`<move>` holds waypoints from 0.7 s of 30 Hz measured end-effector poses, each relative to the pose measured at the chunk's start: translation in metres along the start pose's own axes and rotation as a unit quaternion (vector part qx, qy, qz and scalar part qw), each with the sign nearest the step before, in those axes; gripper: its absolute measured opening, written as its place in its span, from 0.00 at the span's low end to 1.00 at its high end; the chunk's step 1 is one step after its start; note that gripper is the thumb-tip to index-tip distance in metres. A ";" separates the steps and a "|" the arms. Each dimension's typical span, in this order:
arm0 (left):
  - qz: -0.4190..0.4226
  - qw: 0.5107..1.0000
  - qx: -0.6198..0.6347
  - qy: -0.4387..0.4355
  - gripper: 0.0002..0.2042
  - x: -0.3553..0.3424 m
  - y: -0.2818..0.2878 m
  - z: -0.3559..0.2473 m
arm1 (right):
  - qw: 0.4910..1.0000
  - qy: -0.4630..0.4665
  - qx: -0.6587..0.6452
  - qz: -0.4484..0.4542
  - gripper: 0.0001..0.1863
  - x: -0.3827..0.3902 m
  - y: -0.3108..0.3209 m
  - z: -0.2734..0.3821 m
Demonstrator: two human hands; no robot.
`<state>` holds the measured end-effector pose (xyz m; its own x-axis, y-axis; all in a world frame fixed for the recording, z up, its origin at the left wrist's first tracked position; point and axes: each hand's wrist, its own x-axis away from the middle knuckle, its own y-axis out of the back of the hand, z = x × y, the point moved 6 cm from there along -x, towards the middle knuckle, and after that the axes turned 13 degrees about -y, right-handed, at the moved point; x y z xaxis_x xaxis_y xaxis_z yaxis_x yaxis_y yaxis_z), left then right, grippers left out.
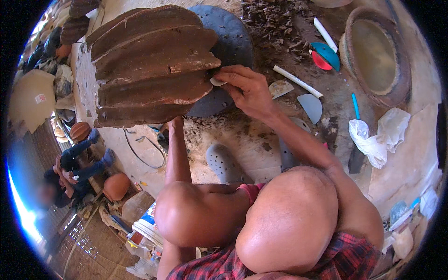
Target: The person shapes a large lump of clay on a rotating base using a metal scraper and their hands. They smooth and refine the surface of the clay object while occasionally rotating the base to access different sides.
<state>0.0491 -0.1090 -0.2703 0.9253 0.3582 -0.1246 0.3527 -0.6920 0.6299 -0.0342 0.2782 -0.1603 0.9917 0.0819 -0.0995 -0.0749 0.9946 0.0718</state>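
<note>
A large ribbed brown clay pot (149, 65) lies over the left part of a dark round wheel (228, 39). Between the fingertips of my right hand (247, 87) is a small pale flat scraper (217, 82), held at the pot's right end where the ribs finish. The fingers are closed round it. My left hand (176, 122) reaches up to the pot's near side; its fingers are hidden behind the clay, so their grip does not show.
Clay scraps (270, 23) litter the floor beyond the wheel. To the right are a basin of murky water (373, 51), white tubes (298, 81), a translucent half-round scraper (310, 107), teal and red pieces (326, 56) and a plastic bag (368, 140). Another person (70, 172) sits at left.
</note>
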 end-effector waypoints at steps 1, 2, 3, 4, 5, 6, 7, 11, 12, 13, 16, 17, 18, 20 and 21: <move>-0.001 1.000 -0.002 0.003 0.18 0.003 0.002 0.000 | 1.000 0.012 -0.004 -0.003 0.17 -0.001 -0.002 0.000; -0.001 1.000 -0.004 0.006 0.18 0.004 0.003 -0.001 | 0.999 0.029 0.017 -0.014 0.17 0.000 -0.002 0.002; -0.002 1.000 -0.004 0.009 0.18 0.006 0.004 -0.001 | 0.998 0.046 0.039 -0.026 0.17 0.001 -0.003 0.003; -0.003 1.000 -0.006 0.011 0.18 0.008 0.006 -0.001 | 0.996 0.058 0.063 -0.033 0.17 0.001 -0.005 0.005; -0.003 1.000 -0.007 0.012 0.18 0.009 0.006 -0.001 | 0.996 0.060 0.064 -0.031 0.17 0.001 -0.007 0.005; -0.004 1.000 -0.007 0.014 0.18 0.011 0.007 -0.001 | 0.996 0.057 0.068 -0.024 0.18 0.001 -0.010 0.006; -0.004 1.000 -0.008 0.015 0.18 0.013 0.008 -0.001 | 0.995 0.059 0.071 -0.023 0.18 0.001 -0.012 0.007; -0.007 1.000 -0.011 0.016 0.18 0.017 0.010 -0.002 | 0.999 0.022 0.015 -0.024 0.18 -0.006 -0.015 0.015; -0.006 1.000 -0.011 0.017 0.18 0.019 0.010 -0.003 | 1.000 0.009 0.012 -0.018 0.17 -0.007 -0.015 0.019; -0.007 1.000 -0.012 0.017 0.18 0.020 0.009 -0.004 | 1.000 -0.007 0.010 -0.014 0.17 -0.007 -0.013 0.022; -0.004 1.000 -0.012 0.015 0.18 0.021 0.007 -0.010 | 0.999 0.018 0.004 0.027 0.16 0.003 -0.007 0.043; -0.002 1.000 -0.015 0.013 0.18 0.021 0.004 -0.012 | 1.000 0.009 -0.016 0.022 0.15 0.004 -0.002 0.045; -0.003 1.000 -0.015 0.014 0.18 0.022 0.005 -0.015 | 0.999 -0.004 -0.035 0.013 0.15 0.005 0.002 0.045; 0.001 1.000 -0.019 0.013 0.18 0.023 0.001 -0.018 | 0.999 -0.041 -0.025 0.003 0.12 0.004 0.008 0.037; 0.000 1.000 -0.019 0.012 0.18 0.023 0.001 -0.020 | 0.998 -0.068 0.004 0.002 0.11 0.001 0.010 0.028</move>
<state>0.0683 -0.0893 -0.2571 0.9215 0.3732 -0.1074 0.3472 -0.6676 0.6586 -0.0307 0.2865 -0.1324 0.9965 0.0753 0.0372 -0.0781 0.9937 0.0799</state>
